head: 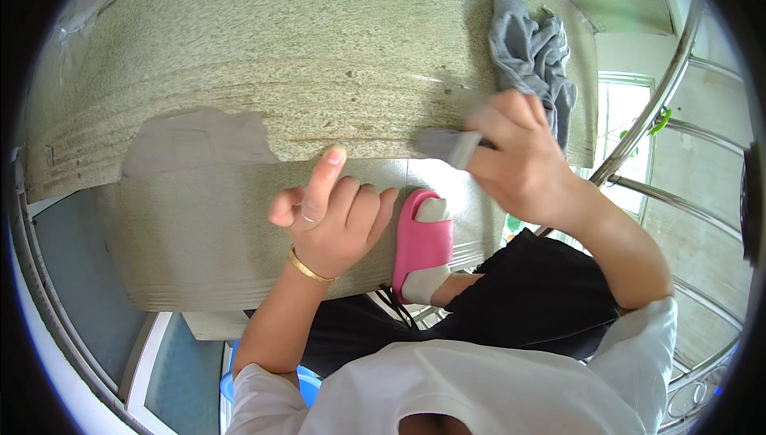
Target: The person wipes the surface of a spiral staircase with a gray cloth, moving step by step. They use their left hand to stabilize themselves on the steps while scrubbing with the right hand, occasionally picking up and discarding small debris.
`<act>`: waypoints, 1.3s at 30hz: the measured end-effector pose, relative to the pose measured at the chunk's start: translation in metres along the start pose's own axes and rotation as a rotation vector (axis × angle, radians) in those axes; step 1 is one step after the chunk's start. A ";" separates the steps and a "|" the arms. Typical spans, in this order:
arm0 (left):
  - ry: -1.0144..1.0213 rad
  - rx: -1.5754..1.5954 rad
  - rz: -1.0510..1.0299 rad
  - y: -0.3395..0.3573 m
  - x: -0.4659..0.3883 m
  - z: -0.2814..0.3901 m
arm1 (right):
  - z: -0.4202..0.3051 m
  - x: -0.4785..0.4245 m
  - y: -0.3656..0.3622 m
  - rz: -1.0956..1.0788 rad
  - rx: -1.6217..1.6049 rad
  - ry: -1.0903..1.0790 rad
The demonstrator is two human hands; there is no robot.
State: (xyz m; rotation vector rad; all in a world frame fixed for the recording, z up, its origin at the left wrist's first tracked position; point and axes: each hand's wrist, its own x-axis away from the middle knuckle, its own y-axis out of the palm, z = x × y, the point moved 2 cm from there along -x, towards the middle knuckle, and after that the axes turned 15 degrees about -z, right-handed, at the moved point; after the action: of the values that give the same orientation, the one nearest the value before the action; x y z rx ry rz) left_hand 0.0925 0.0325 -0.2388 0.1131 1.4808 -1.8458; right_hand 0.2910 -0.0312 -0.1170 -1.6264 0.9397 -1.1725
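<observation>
My left hand hovers just in front of the nosing of a speckled stone stair step. Its fingers are apart, the index finger points at the edge, and nothing is held. My right hand grips a small flat grey tool with a pale band, blurred by motion. The tool's end lies over the step's front edge; its exact kind cannot be made out. A smooth grey patch covers part of the same edge further left. Behind my right hand, a crumpled grey cloth rests on the step.
A curved metal stair railing runs along the right side. My foot, in a pink slipper, stands on the lower step. Glass panels in a frame border the left, and a blue plastic container shows behind my left arm.
</observation>
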 end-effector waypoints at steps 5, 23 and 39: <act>-0.018 0.019 0.040 -0.001 0.001 -0.001 | -0.009 -0.015 0.006 0.106 0.084 -0.056; 0.017 0.220 -0.032 -0.001 0.045 -0.005 | -0.024 -0.045 0.009 0.149 0.055 -0.113; -0.258 0.417 0.035 -0.013 0.036 -0.037 | -0.034 -0.065 0.006 0.150 0.073 -0.147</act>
State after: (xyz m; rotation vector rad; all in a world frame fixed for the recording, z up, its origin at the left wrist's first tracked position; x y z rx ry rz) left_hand 0.0453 0.0474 -0.2590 0.0959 0.9025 -2.0309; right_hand 0.2402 0.0194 -0.1357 -1.5336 0.8982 -0.9611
